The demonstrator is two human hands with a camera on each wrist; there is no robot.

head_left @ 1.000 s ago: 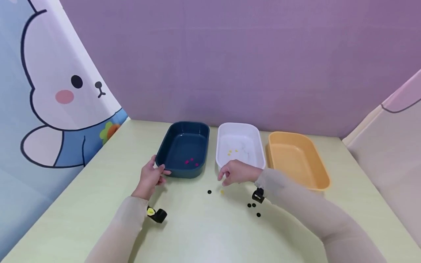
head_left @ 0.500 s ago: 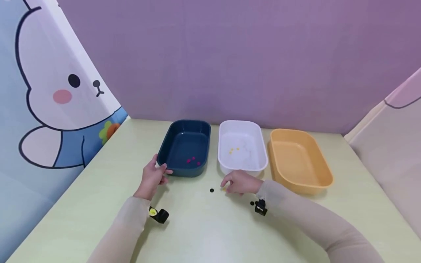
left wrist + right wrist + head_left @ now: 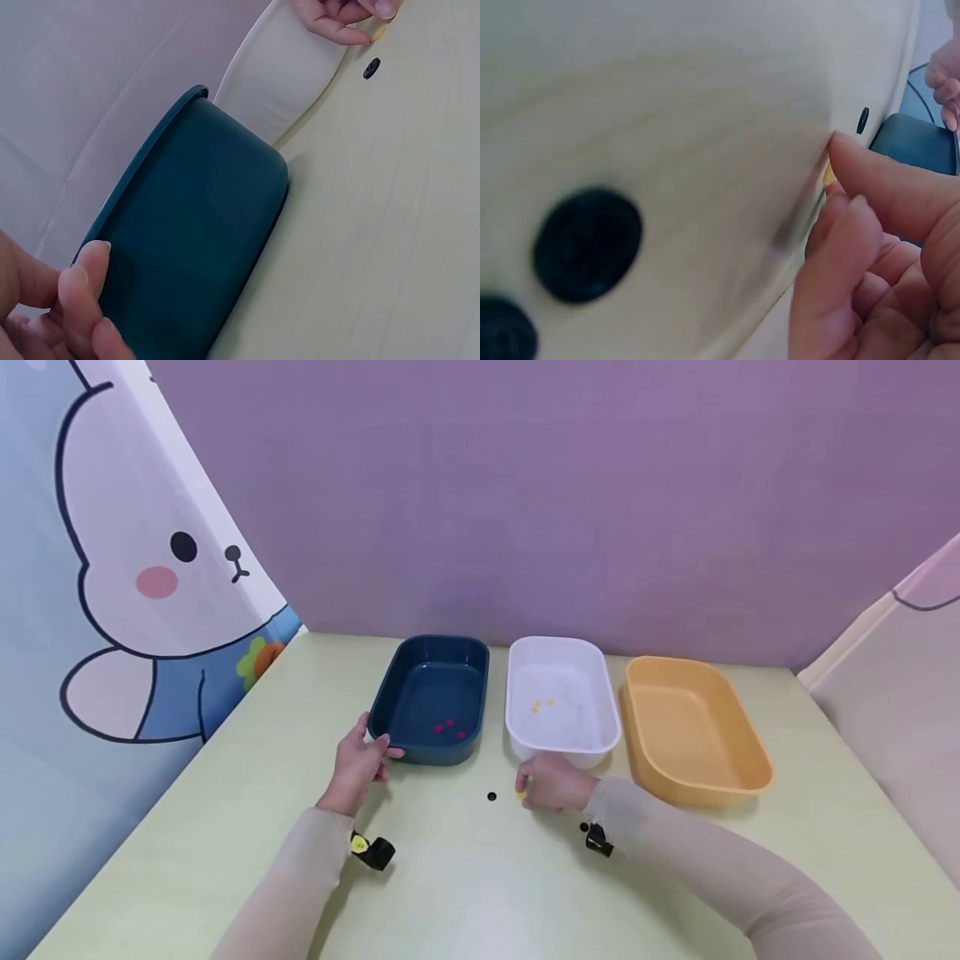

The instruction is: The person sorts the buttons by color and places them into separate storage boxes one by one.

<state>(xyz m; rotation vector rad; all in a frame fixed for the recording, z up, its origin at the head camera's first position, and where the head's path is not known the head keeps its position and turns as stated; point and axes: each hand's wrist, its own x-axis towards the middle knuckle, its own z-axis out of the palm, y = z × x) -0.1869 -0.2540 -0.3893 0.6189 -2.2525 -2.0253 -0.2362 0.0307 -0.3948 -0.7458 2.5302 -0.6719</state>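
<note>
My left hand [image 3: 357, 768] holds the near left corner of a dark blue tray [image 3: 426, 755], thumb at the rim and fingers against the outer wall. Several small red pieces [image 3: 450, 723] lie inside. In front of the white tray [image 3: 564, 647], my right hand [image 3: 558, 782] is down at the tabletop. Its thumb and forefinger close around a yellow button [image 3: 378, 33], whose edge shows between the fingertips in the right wrist view. Just left of it lies a black button [image 3: 492, 797]. Small yellow pieces [image 3: 536, 706] are inside the white tray.
A yellow-orange tray [image 3: 693, 785] stands to the right of the white one. More black buttons [image 3: 589, 244] lie under the right wrist, partly hidden in the head view. A purple cloth [image 3: 525, 510] hangs behind the trays.
My right hand has come down from above the white tray's near edge to the yellow button, its fingertips closing around it. The left hand stays at the dark blue tray. The head view shifts slightly.
</note>
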